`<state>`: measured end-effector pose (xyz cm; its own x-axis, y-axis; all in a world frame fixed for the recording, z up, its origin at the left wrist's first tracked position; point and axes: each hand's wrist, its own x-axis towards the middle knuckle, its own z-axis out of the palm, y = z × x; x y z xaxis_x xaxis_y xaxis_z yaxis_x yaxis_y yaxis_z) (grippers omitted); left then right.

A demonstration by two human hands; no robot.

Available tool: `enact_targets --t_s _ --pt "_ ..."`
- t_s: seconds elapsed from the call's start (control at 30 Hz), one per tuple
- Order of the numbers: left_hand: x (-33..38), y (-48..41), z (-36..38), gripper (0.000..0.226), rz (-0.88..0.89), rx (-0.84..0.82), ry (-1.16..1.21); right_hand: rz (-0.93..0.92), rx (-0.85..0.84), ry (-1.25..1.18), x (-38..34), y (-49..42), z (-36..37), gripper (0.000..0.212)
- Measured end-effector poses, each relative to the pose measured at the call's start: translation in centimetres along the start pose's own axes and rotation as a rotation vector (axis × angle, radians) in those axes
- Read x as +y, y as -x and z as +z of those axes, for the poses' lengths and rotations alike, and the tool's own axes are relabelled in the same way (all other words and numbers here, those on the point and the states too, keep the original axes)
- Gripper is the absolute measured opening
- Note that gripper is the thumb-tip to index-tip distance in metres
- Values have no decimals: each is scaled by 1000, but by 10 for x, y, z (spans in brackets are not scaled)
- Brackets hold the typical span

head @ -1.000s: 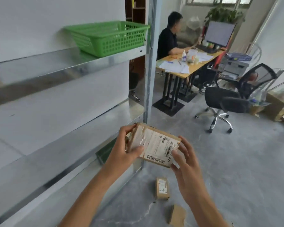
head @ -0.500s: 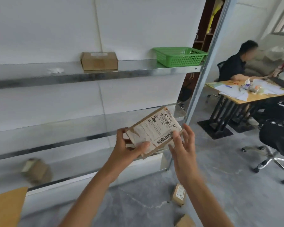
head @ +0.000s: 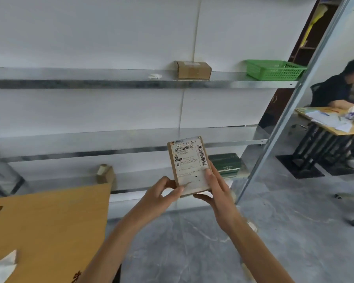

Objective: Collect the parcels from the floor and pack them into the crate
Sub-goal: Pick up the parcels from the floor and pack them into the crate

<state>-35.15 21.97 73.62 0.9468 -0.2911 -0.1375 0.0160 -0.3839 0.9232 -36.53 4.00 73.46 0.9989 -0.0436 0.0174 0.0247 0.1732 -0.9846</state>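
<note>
Fingers (head: 209,174) of the right hand (head: 218,196) and left hand (head: 161,194) are gripping the parcel (head: 189,162) at frame centre, long axis upright, the left hand lying nearer the cardboard box (head: 49,221) at lower left.

So the parcel (head: 189,166) is held up in the middle, gripped between the left hand (head: 161,196) and right hand (head: 217,193), in front of the shelving. On the top shelf (head: 90,84) a box (head: 193,70) is parked, with a basket (head: 274,70) further right. On the bottom shelf (head: 147,180) a small parcel (head: 105,173) is tucked left and a flat box (head: 225,164) right. A surface (head: 315,121) is set far right.
</note>
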Motion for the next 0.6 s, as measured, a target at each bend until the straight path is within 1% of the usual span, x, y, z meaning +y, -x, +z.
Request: enact_targets --t_s 0.07,0.13,0.2,0.27,0.33,0.4,0.47,0.53,0.6 --pt "-20 30 -17 13 4 -45 12 14 12 12 10 20 26 44" --pt "-35 54 -31 17 -17 -17 27 52 8 -2 23 38 49 46" --pt "-47 76 -42 22 -37 28 50 87 -29 -20 33 55 66 45" --pt "-59 98 -48 26 -45 39 53 124 -59 -20 41 72 78 48" --pt "-69 121 -51 36 -68 46 47 152 -98 -8 49 88 85 48" --pt "-76 143 -49 50 -92 59 55 175 -136 -3 56 104 89 48" --pt "-83 167 -43 60 -113 107 70 206 -182 -12 65 122 91 49" --pt "-90 194 -31 56 -147 164 104 257 -223 -28 73 140 89 50" --pt "-98 219 -19 41 -170 205 120 292 -280 -30 79 156 88 51"
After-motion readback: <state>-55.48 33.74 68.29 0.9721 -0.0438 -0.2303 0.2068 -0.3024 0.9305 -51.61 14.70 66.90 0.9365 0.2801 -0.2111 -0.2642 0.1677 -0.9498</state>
